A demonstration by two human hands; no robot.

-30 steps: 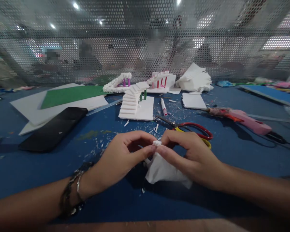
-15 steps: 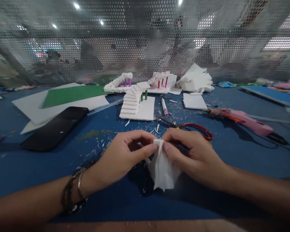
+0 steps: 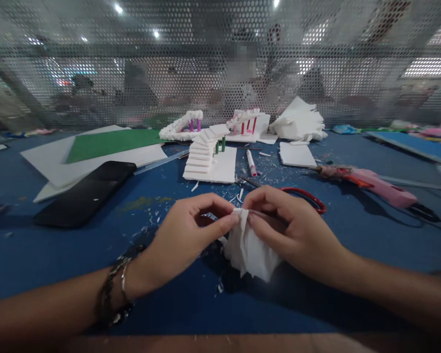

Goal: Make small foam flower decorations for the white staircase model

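Note:
My left hand [image 3: 185,235] and my right hand [image 3: 292,230] meet over the blue table [image 3: 40,250], both pinching the top edge of a crumpled white tissue [image 3: 250,250]. The tissue hangs down between them, just above the table. Thumb and fingers of each hand are pressed together on it. A beaded bracelet [image 3: 113,294] circles my left wrist. Red-handled scissors [image 3: 301,196] lie just behind my right hand, partly hidden by it.
A white foam staircase model [image 3: 210,159] stands behind the hands, with two more models [image 3: 180,126] further back. A black phone [image 3: 86,193], green and white sheets [image 3: 106,144], a marker [image 3: 250,163], a pink glue gun [image 3: 371,182] and foam scraps lie around. Perforated mesh [image 3: 220,59] closes the back.
Both hands have shifted slightly up and away while working the tissue; its hanging part has bunched from a spread sheet into a shorter crumpled fold.

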